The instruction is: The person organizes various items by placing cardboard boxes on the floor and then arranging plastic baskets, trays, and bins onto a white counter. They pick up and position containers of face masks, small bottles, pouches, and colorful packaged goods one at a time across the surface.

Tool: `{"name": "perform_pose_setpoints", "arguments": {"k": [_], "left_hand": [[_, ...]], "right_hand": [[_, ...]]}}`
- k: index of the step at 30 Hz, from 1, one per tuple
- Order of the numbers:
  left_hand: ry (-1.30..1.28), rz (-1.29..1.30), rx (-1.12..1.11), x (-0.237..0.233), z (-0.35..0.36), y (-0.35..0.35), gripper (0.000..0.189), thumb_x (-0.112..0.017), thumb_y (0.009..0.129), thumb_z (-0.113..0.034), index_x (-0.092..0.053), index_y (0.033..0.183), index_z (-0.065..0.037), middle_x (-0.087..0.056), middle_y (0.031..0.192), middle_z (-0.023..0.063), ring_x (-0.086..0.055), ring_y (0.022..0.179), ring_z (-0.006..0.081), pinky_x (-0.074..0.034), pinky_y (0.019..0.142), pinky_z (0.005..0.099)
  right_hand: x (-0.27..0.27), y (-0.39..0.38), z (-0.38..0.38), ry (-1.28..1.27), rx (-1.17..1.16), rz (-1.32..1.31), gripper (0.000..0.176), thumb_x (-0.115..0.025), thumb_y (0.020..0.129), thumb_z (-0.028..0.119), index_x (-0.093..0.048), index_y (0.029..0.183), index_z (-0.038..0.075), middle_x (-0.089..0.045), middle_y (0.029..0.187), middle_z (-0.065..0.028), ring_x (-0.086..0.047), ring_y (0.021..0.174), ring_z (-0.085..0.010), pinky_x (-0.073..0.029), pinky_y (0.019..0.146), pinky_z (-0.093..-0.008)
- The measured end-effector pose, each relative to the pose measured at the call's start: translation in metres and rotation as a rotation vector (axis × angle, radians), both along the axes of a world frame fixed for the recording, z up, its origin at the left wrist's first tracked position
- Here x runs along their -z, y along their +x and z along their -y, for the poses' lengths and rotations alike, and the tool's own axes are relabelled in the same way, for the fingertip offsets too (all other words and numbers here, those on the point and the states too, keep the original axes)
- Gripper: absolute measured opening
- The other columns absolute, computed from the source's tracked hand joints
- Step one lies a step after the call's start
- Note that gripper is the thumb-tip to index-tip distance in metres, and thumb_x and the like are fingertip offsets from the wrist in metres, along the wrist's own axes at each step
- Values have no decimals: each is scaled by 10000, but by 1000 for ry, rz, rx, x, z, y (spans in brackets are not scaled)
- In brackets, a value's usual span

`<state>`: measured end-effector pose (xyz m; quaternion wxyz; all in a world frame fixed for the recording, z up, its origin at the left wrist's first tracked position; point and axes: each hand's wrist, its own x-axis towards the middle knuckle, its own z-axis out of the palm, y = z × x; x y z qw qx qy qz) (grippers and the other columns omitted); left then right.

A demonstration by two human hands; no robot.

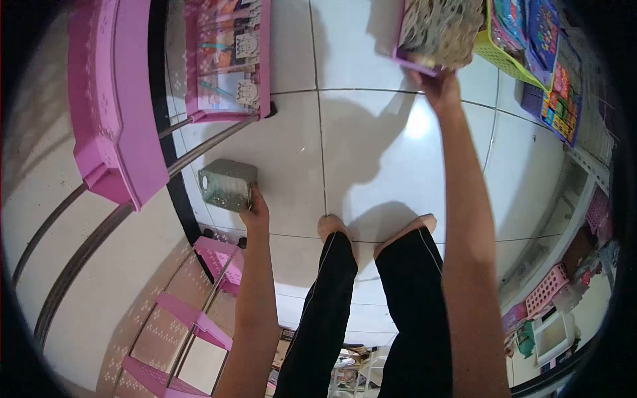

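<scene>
My left hand (257, 211) grips the near edge of a small grey-green plastic basket (227, 189), with its fingers partly hidden by the basket. It is above the tiled floor, close to the pink rack. Stretched far forward, my right hand (439, 91) is closed on the near rim of a purple basket (417, 65). Beige and grey wavy-edged pieces (441, 30), whose kind I cannot make out, fill this basket. Its far end is cut off by the top of the view.
A pink shelf rack (126, 99) with metal poles (212, 144) stands on the left. One pink tier (265, 66) holds packaged goods. At the upper right are a yellow-green basket (507, 56) and colourful packs (564, 96). A pink basket (546, 290) lies at the lower right.
</scene>
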<state>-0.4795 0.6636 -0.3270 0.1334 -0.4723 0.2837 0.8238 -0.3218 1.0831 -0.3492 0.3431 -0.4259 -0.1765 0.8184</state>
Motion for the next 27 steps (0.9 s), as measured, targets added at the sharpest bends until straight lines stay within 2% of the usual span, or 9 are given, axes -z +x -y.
{"name": "perform_pose_setpoints", "arguments": {"k": [2, 3, 5, 9, 12, 13, 18, 20, 27], "left_hand": [[22, -21, 5, -1, -1, 9, 329, -244, 752, -50, -289, 1029, 122, -384, 1011, 248, -395, 947, 362, -386, 814, 390], [108, 27, -2, -2, 2, 14, 321, -262, 753, -47, -300, 1023, 122, -378, 1023, 250, -389, 957, 359, -385, 816, 387], [185, 85, -6, -12, 1, 29, 313, -279, 754, -43, -312, 1018, 121, -372, 1034, 252, -384, 967, 356, -385, 818, 385], [-186, -11, 357, -42, -39, 75, 287, -278, 761, -24, -354, 1009, 97, -412, 1010, 227, -420, 947, 315, -398, 804, 358], [-301, 46, 564, -78, -65, 104, 279, -306, 761, -48, -375, 1004, 72, -433, 1003, 196, -435, 935, 299, -405, 792, 357], [-378, 92, 717, -90, -70, 112, 275, -323, 763, -65, -387, 998, 61, -443, 999, 180, -444, 928, 289, -409, 786, 356], [-284, 65, 933, -129, -81, 137, 265, -340, 765, -95, -397, 976, 55, -462, 972, 164, -474, 889, 265, -419, 770, 351], [-268, 17, 1048, -147, -92, 141, 257, -341, 770, -102, -397, 962, 60, -476, 940, 159, -475, 883, 273, -423, 766, 349], [-415, -210, 1371, -247, -133, 157, 299, -364, 754, -66, -273, 990, 92, -410, 947, 202, -468, 865, 317, -446, 718, 398]], "right_hand": [[-6, 11, 30, -118, 122, 32, 331, -282, 804, 235, -360, 1034, 10, -458, 957, -151, -482, 841, -263, -463, 656, -350], [-9, 20, 42, -189, 141, 80, 364, -298, 780, 158, -270, 1075, -53, -329, 1074, -213, -383, 971, -327, -363, 818, -424], [-23, 34, 70, -302, 203, 129, 348, -279, 788, 178, -300, 1059, -39, -380, 1039, -188, -412, 944, -298, -386, 787, -417], [-28, 79, 115, -345, 113, 150, 351, -363, 766, 176, -332, 1070, 4, -443, 1000, -120, -453, 906, -239, -402, 754, -360], [-46, 117, 149, -28, -91, 396, 365, -412, 738, 249, -395, 976, -28, -488, 873, -88, -513, 754, -193, -456, 609, -324], [-55, 126, 157, -229, 122, 222, 328, -416, 716, 203, -414, 945, -32, -477, 854, -101, -515, 712, -210, -459, 582, -342], [-102, 173, 183, -337, 70, 422, 299, -382, 688, 89, -429, 937, -68, -481, 787, -142, -518, 616, -225, -471, 481, -328], [-121, 186, 193, -298, -23, 505, 451, -442, 728, 326, -411, 948, -66, -505, 816, -144, -534, 645, -229, -472, 517, -330], [-240, 240, 230, -295, -114, 684, 537, -441, 723, 412, -422, 949, -75, -506, 862, -125, -520, 700, -168, -445, 515, -256]]}}
